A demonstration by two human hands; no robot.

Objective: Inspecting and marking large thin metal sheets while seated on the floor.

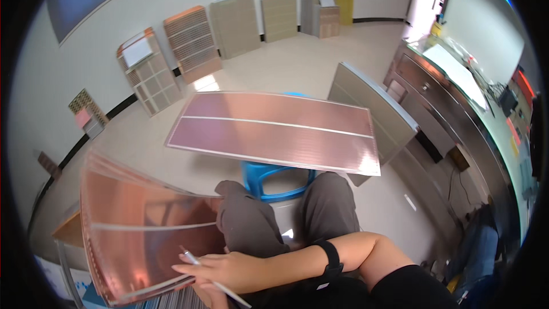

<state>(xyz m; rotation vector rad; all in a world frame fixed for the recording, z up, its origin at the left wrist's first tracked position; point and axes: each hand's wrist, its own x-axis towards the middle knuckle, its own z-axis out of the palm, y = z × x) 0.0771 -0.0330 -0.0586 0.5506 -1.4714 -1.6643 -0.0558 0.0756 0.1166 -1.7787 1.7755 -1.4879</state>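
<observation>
My right hand (231, 270) reaches across my lap to the left, its fingers closed round a slim white pen-like stick (230, 293) with a dark reddish tip. Under it, only part of my left hand (210, 295) shows, close to the near edge of the copper-coloured sheets (154, 194); its fingers are mostly hidden. These thin, shiny sheets lie in a stack at my left, with far edges fanned apart and blurred. In front of my knees, another copper-coloured panel (274, 111) with a pale line along it rests on a blue plastic stool (280, 186).
A stack of panels (377, 120) leans beside a dark desk (452, 109) on the right. Several stacks of boards, one a copper-edged stack (191, 43), stand along the far wall. At lower left is a wooden-topped stand (67, 226).
</observation>
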